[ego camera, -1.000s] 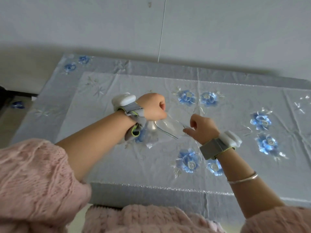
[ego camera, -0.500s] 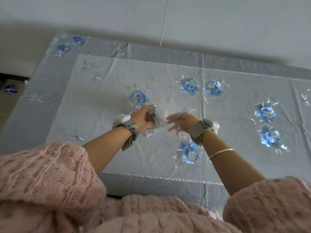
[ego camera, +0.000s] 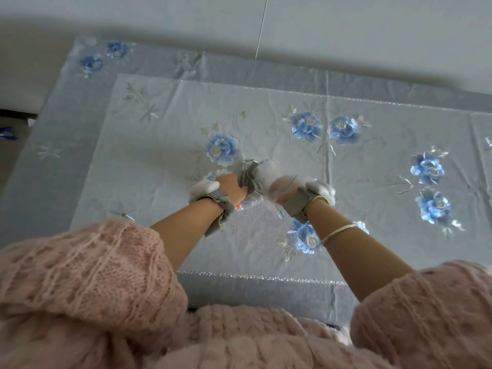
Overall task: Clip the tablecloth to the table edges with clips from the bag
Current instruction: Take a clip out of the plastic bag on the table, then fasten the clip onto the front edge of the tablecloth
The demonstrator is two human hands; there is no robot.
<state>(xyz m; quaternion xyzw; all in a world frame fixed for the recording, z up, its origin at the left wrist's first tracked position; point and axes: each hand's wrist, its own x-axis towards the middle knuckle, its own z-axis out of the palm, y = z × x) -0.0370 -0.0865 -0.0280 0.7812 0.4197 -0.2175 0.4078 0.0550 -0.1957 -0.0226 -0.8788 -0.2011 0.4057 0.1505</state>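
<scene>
While both arms are stretched over the tablecloth (ego camera: 159, 161) mid-table, a clear bag (ego camera: 262, 173) of metal clips (ego camera: 249, 173) is gripped by the left hand (ego camera: 231, 186); the blurred right hand's (ego camera: 286, 189) finger state cannot be told.

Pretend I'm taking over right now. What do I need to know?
Left hand grips the clear bag by the metal clips inside.
Right hand is inside the bag; its fingers are too blurred to read.
The bag is held over the middle of the tablecloth, which is spread over the table.
Done: bag picked up and opened.
Left: take clips out; no clip shows on any edge in view.
</scene>
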